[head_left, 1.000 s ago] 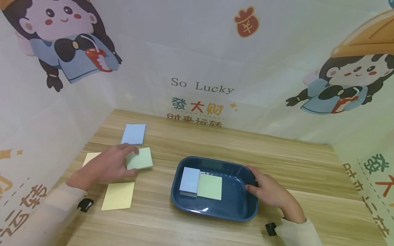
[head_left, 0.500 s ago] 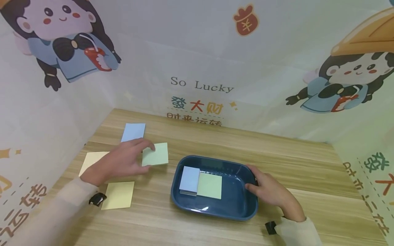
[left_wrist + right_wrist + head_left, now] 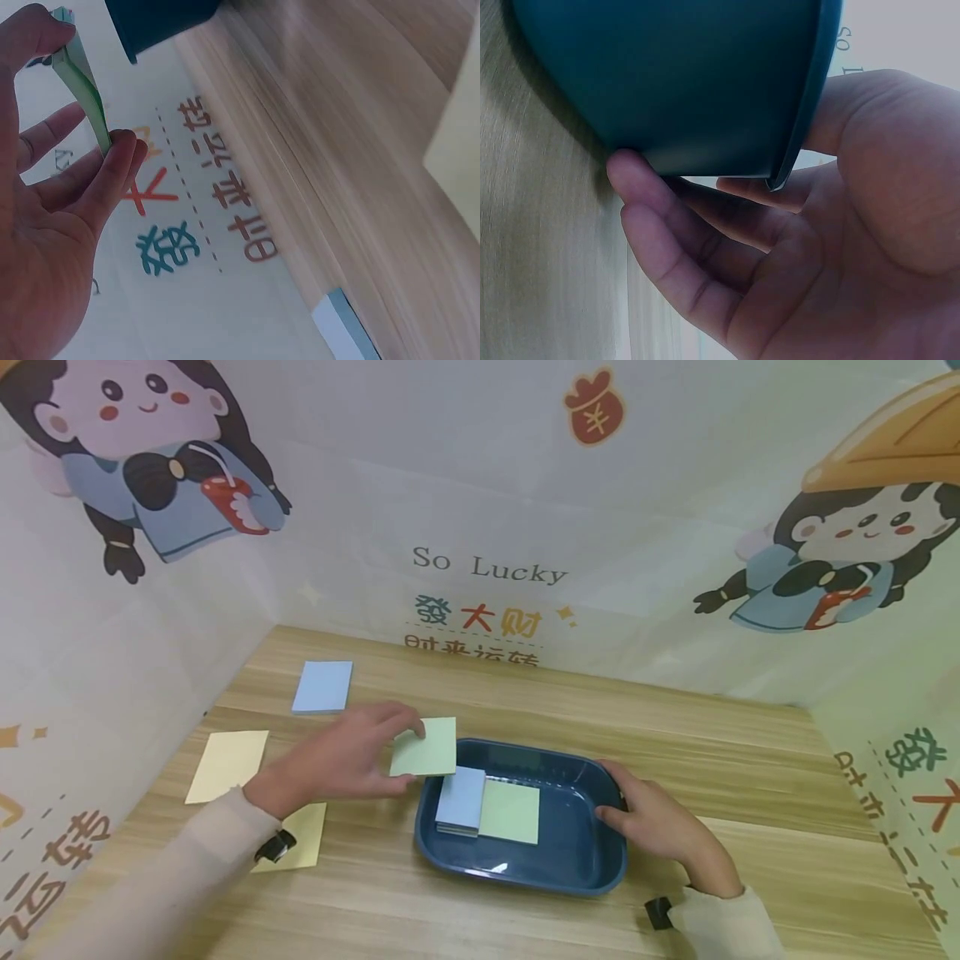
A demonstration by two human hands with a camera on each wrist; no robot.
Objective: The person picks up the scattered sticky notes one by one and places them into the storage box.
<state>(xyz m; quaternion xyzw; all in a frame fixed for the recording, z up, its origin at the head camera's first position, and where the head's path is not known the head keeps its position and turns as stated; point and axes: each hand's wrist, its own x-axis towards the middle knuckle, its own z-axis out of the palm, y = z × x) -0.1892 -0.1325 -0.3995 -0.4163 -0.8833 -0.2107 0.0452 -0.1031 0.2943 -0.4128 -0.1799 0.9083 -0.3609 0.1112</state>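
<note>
Aloft, a thin, square, pale green paper pad [image 3: 437,752], slightly bowed, was pinched in the left hand [image 3: 351,753], at the far left corner of the navy tray [image 3: 566,852], farther right than moments earlier, the right hand [image 3: 663,828] gripping the tray's right end.

Yellow note [image 3: 306,837]: partly hidden behind left sleeve [image 3: 198,852]
Tray [image 3: 555,860]: corner nearest left hand [image 3: 348,756] covered by green pad [image 3: 433,750]
Right hand [image 3: 654,817]: some fingers hidden, head view
</note>
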